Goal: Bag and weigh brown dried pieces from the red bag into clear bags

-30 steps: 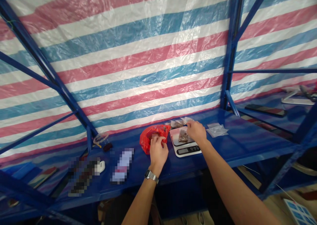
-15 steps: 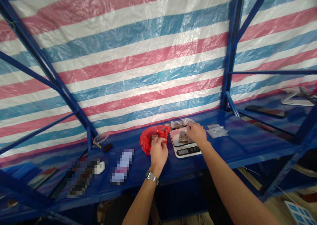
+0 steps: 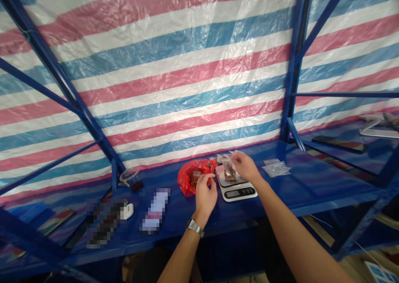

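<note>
My right hand [image 3: 245, 166] pinches the top edge of a small clear plastic bag [image 3: 230, 173] with brown pieces inside. The bag hangs at a tilt over the pan of a white kitchen scale [image 3: 240, 194]; whether it touches the pan I cannot tell. Between the scale and a crumpled red plastic bag [image 3: 185, 179] is my left hand [image 3: 205, 198], wearing a metal watch, with its fingers bent, slightly apart and nothing seen in them. The red bag gapes at the top, showing brown pieces [image 3: 193, 180] and a small clear packet.
Several small filled bags [image 3: 220, 158] lie behind the scale. Flat clear bags [image 3: 276, 168] rest to its right on the blue shelf [image 3: 318, 183]. A phone [image 3: 156, 210], blurred out, and a white object [image 3: 128, 211] are at left. Blue posts [image 3: 288, 108] frame a striped sheet.
My left hand has drawn back out of the red bag's mouth, toward the scale. My right hand has tipped the small bag more upright over the pan.
</note>
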Demonstrator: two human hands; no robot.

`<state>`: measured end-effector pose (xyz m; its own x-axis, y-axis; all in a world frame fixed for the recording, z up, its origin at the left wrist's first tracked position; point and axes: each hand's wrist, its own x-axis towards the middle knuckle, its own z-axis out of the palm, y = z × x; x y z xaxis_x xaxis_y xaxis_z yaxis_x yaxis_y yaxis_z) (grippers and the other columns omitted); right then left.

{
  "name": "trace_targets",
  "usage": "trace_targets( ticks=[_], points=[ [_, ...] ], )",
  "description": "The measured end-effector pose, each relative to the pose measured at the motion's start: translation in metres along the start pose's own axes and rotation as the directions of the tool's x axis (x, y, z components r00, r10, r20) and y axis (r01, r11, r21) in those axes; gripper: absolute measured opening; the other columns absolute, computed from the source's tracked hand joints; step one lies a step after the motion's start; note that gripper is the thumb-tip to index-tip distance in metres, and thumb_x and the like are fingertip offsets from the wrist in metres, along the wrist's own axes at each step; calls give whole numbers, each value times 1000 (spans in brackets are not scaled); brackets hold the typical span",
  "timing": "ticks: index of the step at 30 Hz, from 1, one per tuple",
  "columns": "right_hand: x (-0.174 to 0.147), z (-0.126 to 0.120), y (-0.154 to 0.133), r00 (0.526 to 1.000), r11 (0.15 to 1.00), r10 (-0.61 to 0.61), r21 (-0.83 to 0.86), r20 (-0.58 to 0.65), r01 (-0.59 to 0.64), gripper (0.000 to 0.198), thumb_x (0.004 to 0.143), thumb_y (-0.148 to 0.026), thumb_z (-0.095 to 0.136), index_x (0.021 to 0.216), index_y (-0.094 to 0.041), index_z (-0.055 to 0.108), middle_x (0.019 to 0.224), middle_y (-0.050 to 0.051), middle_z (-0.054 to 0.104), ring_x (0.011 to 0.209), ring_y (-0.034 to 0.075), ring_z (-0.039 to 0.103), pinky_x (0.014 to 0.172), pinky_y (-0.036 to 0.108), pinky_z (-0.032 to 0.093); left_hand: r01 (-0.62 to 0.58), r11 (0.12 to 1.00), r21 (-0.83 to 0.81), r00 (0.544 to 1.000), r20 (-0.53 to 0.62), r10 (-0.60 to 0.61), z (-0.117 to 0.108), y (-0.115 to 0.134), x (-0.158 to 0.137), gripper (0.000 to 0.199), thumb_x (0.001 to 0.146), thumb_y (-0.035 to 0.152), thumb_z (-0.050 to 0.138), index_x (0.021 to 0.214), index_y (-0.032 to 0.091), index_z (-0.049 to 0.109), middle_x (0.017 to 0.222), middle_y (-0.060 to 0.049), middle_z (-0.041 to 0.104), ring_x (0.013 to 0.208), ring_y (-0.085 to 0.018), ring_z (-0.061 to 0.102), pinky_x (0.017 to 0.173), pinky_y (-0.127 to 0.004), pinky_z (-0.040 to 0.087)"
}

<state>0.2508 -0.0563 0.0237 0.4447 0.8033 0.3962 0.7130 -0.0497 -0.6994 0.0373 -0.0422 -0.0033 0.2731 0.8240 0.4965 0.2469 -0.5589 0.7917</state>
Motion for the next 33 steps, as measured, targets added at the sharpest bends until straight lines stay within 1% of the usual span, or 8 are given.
trace_targets(
  ticks=[4, 6, 10, 14, 18, 22, 24, 33],
  points=[
    [-2, 5, -21, 970, 928, -241, 289, -20, 236, 16, 92, -25, 50, 92, -19, 66, 91, 5, 74, 86, 20, 68, 83, 31, 51, 130, 943, -305, 989, -26, -145, 6, 5, -1, 35, 92, 29, 70, 127, 26, 69, 134, -9, 69, 126, -25, 62, 116, -37, 42],
    [-8, 8, -35, 952, 893, -306, 347, 0, 287, 17, 92, -25, 50, 93, -19, 66, 90, 5, 74, 85, 20, 68, 81, 31, 51, 190, 898, -397, 979, 13, -201, 8, 8, -2, 44, 91, 32, 73, 134, 25, 65, 134, -9, 70, 119, -23, 66, 111, -34, 45],
    [-19, 18, -56, 940, 884, -334, 366, 63, 289, 19, 93, -21, 53, 104, -19, 69, 102, 7, 76, 94, 20, 70, 88, 31, 52, 273, 834, -479, 961, 106, -254, 12, 9, -1, 37, 90, 38, 74, 122, 20, 68, 96, -6, 75, 77, -16, 68, 77, -26, 54],
    [-26, 37, -65, 949, 900, -309, 340, 59, 272, 36, 95, -23, 56, 130, -19, 65, 114, 10, 76, 98, 22, 71, 92, 36, 55, 374, 740, -558, 909, 63, -412, 13, -1, 0, 39, 92, 49, 70, 112, 16, 65, 63, 3, 60, 50, -11, 54, 49, -21, 42],
    [-35, 58, -71, 925, 893, -370, 307, 84, 329, 37, 97, -25, 57, 132, -19, 66, 126, 13, 73, 115, 25, 68, 105, 42, 51, 418, 559, -716, 832, 54, -552, 8, -10, -1, 37, 90, 47, 72, 108, 16, 63, 74, -2, 69, 58, -11, 63, 56, -21, 49],
    [-42, 71, -73, 866, 881, -450, 266, 216, 391, 30, 100, -21, 50, 119, -19, 74, 125, 11, 75, 117, 25, 68, 106, 42, 51, 472, 381, -795, 764, 154, -626, 5, -8, -2, 28, 95, 40, 66, 112, 18, 65, 104, -10, 76, 77, -16, 73, 68, -26, 56],
    [-41, 73, -71, 869, 894, -432, 242, 242, 377, 33, 102, -21, 46, 119, -18, 74, 126, 12, 75, 117, 26, 69, 106, 42, 51, 516, 308, -799, 732, 225, -643, 5, -5, -2, 25, 98, 38, 59, 109, 17, 66, 107, -11, 75, 78, -18, 73, 71, -28, 58],
    [-41, 73, -65, 878, 915, -388, 226, 279, 333, 39, 103, -19, 41, 125, -17, 73, 128, 11, 74, 118, 23, 69, 104, 34, 51, 582, 182, -793, 656, 325, -681, 3, -3, 2, 17, 96, 25, 48, 96, 17, 64, 94, -8, 72, 70, -15, 69, 71, -28, 56]
  ],
)
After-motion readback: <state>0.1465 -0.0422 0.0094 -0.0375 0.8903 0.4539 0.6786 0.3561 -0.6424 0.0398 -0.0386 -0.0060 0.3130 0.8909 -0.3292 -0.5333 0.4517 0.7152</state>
